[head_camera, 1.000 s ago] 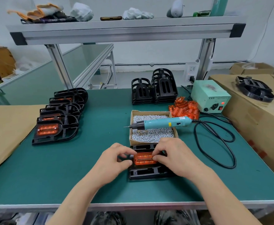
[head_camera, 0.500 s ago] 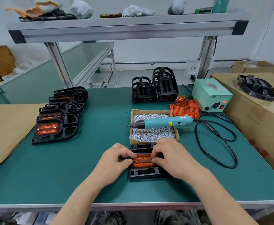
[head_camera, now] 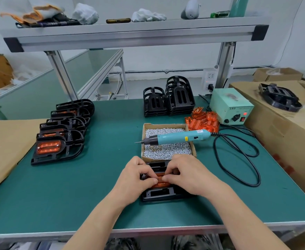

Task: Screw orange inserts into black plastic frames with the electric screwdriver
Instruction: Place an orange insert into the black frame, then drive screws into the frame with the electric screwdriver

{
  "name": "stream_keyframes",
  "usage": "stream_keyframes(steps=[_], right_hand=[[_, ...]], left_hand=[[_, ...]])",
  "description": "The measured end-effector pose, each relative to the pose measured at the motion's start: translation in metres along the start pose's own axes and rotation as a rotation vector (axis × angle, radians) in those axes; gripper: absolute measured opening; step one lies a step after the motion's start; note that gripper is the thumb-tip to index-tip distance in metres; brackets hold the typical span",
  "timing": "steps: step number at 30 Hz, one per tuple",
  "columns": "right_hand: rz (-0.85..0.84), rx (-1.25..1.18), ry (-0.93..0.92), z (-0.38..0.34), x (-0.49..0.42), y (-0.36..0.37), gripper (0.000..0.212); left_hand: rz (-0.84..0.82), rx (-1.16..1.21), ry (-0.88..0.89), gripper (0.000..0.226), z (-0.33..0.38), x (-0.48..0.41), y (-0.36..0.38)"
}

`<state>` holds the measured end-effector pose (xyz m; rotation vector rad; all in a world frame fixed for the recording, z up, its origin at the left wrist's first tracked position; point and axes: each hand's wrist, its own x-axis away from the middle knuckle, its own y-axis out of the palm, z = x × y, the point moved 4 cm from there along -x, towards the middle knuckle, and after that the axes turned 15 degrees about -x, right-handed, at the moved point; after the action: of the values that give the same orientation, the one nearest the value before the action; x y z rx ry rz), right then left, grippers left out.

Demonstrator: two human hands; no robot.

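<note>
A black plastic frame [head_camera: 159, 193] lies flat on the green mat in front of me. An orange insert [head_camera: 159, 183] sits in its middle, mostly hidden by my fingers. My left hand [head_camera: 136, 177] and my right hand [head_camera: 187, 175] both press and pinch on the insert, thumbs meeting over it. The teal electric screwdriver [head_camera: 177, 138] rests untouched across the cardboard box of screws [head_camera: 166, 147], tip pointing left.
Finished frames with orange inserts [head_camera: 57, 134] overlap in a row at left. Bare black frames [head_camera: 168, 100] are stacked at the back, loose orange inserts [head_camera: 202, 120] beside the green power box [head_camera: 231, 105]. A black cable [head_camera: 238, 159] loops at right. Cardboard boxes [head_camera: 283, 127] flank the mat.
Both hands have drawn closer together over the orange insert, so more of it is covered now. The screwdriver and the screw box have not moved.
</note>
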<state>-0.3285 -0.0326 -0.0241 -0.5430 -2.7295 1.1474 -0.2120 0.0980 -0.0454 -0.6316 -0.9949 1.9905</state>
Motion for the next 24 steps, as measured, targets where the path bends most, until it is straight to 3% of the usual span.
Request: stream_keyframes(steps=[2, 5, 7, 9, 13, 18, 21, 24], right_hand=[[0.194, -0.273, 0.051, 0.002, -0.001, -0.005, 0.011], [0.500, -1.012, 0.276, 0.012, -0.003, -0.009, 0.015], [0.519, -1.476, 0.376, 0.012, -0.011, -0.007, 0.016], [0.526, -1.770, 0.461, 0.012, -0.019, -0.005, 0.029], [0.603, -1.960, 0.542, 0.010, -0.041, 0.000, 0.053], [0.619, -2.140, 0.653, 0.014, -0.063, 0.003, 0.046], [0.571, -2.128, 0.703, 0.018, -0.068, 0.004, 0.044], [0.606, -2.098, 0.683, 0.021, -0.068, 0.001, 0.048]], left_hand=[[-0.025, -0.013, -0.007, 0.025, 0.000, -0.003, 0.000], [-0.062, -0.033, -0.037, 0.028, 0.002, -0.006, -0.001], [-0.069, -0.050, -0.043, 0.027, 0.003, -0.007, -0.001], [-0.065, -0.087, -0.045, 0.027, 0.003, -0.007, -0.001], [-0.052, -0.131, -0.052, 0.027, 0.003, -0.005, 0.000], [-0.026, -0.142, -0.051, 0.025, 0.006, -0.001, -0.001], [-0.001, -0.158, -0.039, 0.026, 0.008, 0.002, -0.001], [0.022, -0.206, -0.021, 0.012, 0.012, 0.004, -0.002]])
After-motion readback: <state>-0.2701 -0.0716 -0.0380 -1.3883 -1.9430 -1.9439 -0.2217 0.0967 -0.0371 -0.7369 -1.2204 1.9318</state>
